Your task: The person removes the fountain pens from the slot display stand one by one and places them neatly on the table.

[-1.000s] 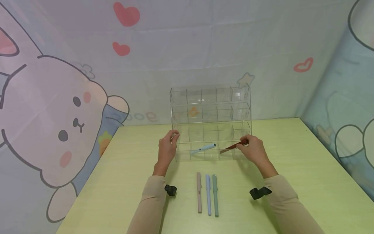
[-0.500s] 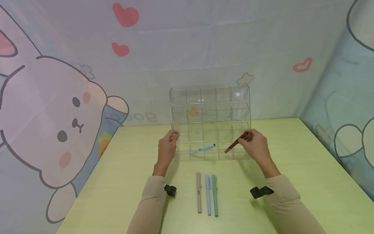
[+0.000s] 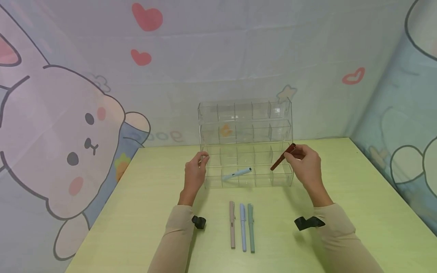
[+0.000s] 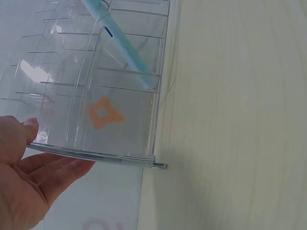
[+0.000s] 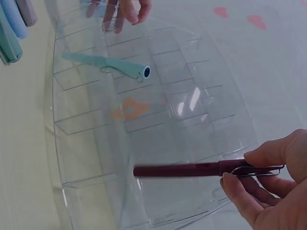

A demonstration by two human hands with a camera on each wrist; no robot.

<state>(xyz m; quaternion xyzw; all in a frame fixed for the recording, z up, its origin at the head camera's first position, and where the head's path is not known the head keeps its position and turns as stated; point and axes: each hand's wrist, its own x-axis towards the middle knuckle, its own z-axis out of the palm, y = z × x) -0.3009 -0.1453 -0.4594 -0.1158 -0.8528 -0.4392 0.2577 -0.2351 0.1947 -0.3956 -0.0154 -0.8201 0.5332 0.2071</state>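
Note:
A clear tiered pen rack with rows of compartments stands on the table. My left hand grips its left side wall, thumb inside and fingers outside in the left wrist view. My right hand pinches a dark red pen by its clip end, at the rack's right side. The pen slants, its free end low and to the left, over the lower rows. A light blue pen leans across the bottom row; in the right wrist view this pen has its clip end raised.
On the table in front of the rack lie three pens side by side: a taupe pen, a lavender-blue pen and a green pen. A printed cloth backdrop rises behind the rack.
My right hand has moved up and to the right with the dark red pen, which has lifted from the bottom row and stands steeper. The left hand keeps its hold on the rack.

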